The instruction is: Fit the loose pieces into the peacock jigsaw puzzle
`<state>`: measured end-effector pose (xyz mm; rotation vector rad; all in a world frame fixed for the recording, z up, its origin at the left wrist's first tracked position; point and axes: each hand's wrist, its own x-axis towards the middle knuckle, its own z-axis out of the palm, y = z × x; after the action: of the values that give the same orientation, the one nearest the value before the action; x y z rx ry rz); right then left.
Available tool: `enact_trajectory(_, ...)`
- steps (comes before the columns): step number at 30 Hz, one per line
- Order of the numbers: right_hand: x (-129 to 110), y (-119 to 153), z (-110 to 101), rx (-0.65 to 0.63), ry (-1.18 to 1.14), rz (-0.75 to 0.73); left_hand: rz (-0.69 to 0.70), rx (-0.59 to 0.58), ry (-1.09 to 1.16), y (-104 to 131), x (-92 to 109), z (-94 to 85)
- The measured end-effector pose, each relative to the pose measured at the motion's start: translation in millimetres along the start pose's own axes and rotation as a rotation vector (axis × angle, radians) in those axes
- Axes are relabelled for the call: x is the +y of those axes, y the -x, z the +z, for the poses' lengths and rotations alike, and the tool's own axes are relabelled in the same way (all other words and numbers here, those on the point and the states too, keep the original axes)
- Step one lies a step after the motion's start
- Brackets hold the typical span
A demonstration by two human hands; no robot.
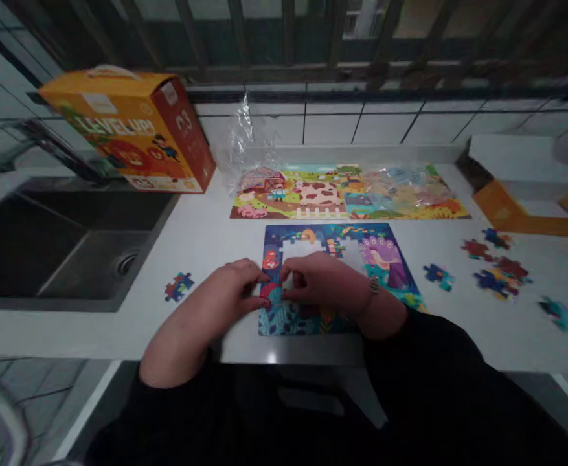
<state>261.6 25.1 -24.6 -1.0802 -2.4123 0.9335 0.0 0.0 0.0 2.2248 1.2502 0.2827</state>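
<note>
Puzzle (381,252) at centre frame could buckle if left hand (236,283) and right hand (321,278), both half-curled, grasp unclear, push unevenly.

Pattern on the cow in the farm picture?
Brown patches on a pale coat; the cow shows in the head view.

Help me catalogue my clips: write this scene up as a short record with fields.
Surface: white countertop, dark sink at left
Work: dark-blue jigsaw puzzle, partly filled, pale gaps showing
Left grip: at the puzzle's left edge, thumb and fingers apart
Right grip: over the puzzle, beside the left; whether it holds a piece is unclear
Loose pieces: one piece by the left forearm, a pile and others at right
Behind: farm-scene panel beside another panel, partly under clear plastic
Back left: orange box marked LEVEL UP!
</note>
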Motion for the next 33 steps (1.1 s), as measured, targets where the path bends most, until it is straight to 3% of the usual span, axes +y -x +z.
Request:
enact_trajectory(15,-9.9,0.2,-7.5,-0.039,0.068,0.052,0.023,0.009,-0.03,2.3,6.9,-6.9)
enact_trajectory(33,-11.3,0.7,-0.8,-0.043,0.055,-0.013,-0.021,0.007,-0.017,-1.0,8.4,-4.1)
